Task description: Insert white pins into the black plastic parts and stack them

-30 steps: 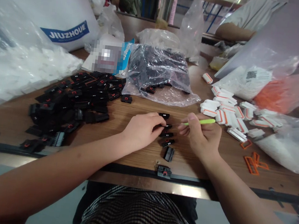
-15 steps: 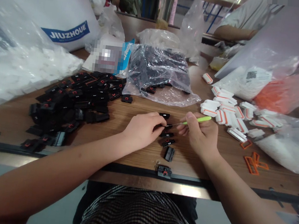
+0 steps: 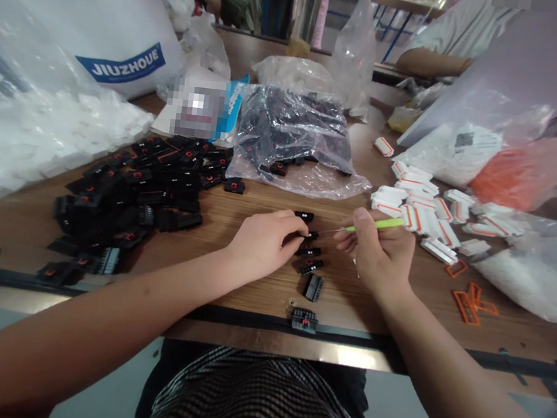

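Note:
My left hand (image 3: 268,238) is closed, thumb and fingertips pinching a small black connector housing (image 3: 312,236) on the tabletop. From the right comes my right hand (image 3: 384,254), closed around a green-handled pick (image 3: 377,224) with a thin metal shaft. The shaft points left at the pinched housing; whether its tip touches cannot be made out. Another black housing (image 3: 304,216) lies just beyond my left fingertips. Nearer to me, several more form a loose column, down to a black housing with a red clip (image 3: 305,319) at the table's front edge.
A heap of black housings (image 3: 161,182) covers the left side, beside a large white bag (image 3: 122,30). A clear bag (image 3: 291,137) of black parts lies ahead. White pieces with orange strips (image 3: 410,197) and orange frames (image 3: 469,304) lie right. Another person's arm (image 3: 433,62) rests beyond.
My right hand has drawn the pick slightly to the right, away from my left fingers. My left hand keeps its pinch in nearly the same place. The whole view has shifted a little.

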Demonstrator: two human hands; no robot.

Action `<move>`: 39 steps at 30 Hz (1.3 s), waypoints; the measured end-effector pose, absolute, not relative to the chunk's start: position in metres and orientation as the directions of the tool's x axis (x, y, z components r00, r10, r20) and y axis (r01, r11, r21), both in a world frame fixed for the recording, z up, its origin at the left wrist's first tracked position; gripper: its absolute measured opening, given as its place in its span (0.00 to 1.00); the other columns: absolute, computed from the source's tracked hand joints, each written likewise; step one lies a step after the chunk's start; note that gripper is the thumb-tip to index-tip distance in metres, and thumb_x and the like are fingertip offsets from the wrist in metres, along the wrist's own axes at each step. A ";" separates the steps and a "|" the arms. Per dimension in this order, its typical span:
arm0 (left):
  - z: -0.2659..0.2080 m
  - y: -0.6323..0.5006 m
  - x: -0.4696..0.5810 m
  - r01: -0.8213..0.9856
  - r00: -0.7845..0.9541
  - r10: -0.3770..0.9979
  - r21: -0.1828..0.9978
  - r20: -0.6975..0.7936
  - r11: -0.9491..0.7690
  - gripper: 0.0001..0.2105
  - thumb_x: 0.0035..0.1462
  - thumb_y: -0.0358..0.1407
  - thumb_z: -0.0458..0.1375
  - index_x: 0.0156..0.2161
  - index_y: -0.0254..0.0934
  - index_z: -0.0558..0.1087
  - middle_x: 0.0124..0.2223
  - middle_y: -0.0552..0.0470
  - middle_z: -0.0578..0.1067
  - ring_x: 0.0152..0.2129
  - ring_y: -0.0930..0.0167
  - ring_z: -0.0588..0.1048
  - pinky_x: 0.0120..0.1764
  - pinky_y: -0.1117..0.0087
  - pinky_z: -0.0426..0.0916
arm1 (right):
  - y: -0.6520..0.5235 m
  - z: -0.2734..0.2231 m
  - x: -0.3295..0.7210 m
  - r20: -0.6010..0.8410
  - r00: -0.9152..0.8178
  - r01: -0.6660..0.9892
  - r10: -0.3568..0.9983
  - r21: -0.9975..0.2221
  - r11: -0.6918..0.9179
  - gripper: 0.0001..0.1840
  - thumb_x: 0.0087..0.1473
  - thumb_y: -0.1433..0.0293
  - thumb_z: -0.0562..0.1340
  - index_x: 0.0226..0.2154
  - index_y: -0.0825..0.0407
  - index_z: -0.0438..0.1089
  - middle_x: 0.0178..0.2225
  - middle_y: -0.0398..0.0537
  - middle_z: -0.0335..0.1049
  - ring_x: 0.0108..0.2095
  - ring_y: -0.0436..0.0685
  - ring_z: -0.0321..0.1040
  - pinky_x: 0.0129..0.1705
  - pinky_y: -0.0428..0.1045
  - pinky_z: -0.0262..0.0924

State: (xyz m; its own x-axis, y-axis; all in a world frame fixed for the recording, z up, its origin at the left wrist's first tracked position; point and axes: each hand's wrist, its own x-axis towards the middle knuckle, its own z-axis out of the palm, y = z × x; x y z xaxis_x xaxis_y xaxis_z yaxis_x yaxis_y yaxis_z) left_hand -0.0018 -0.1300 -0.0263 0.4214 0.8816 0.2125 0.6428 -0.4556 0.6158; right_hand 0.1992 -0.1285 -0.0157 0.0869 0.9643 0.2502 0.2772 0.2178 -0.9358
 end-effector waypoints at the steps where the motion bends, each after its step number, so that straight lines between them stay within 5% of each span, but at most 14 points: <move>1: -0.026 -0.130 -0.002 0.646 0.421 0.883 0.614 0.210 -0.454 0.07 0.60 0.30 0.58 0.41 0.39 0.77 0.37 0.53 0.77 0.29 0.72 0.73 0.33 0.69 0.66 | -0.128 -0.016 0.199 0.245 0.083 0.271 0.966 -0.938 0.214 0.22 0.60 0.54 0.61 0.26 0.53 0.74 0.19 0.45 0.74 0.16 0.49 0.69 0.19 0.44 0.66; 28: -0.025 -0.129 -0.001 0.648 0.423 0.887 0.623 0.184 -0.438 0.06 0.60 0.29 0.59 0.40 0.39 0.77 0.37 0.54 0.77 0.29 0.72 0.73 0.33 0.69 0.65 | -0.126 -0.022 0.198 0.211 0.083 0.280 0.974 -0.943 0.180 0.21 0.61 0.54 0.60 0.27 0.53 0.73 0.19 0.44 0.73 0.17 0.47 0.69 0.20 0.43 0.66; 39: -0.026 -0.129 -0.001 0.640 0.421 0.885 0.627 0.197 -0.444 0.06 0.59 0.29 0.59 0.40 0.38 0.78 0.35 0.54 0.77 0.28 0.73 0.72 0.32 0.70 0.64 | -0.127 -0.014 0.196 0.218 -0.012 0.406 0.976 -0.891 0.204 0.23 0.63 0.54 0.58 0.28 0.54 0.73 0.20 0.45 0.73 0.18 0.48 0.69 0.21 0.43 0.64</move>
State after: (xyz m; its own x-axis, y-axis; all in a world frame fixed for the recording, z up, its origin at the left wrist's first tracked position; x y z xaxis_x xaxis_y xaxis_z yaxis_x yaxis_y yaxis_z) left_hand -0.0013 -0.1291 -0.0255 0.4210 0.8854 0.1972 0.6404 -0.4440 0.6267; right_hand 0.1963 -0.1268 -0.0143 -0.0120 0.9758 0.2181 0.4060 0.2041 -0.8908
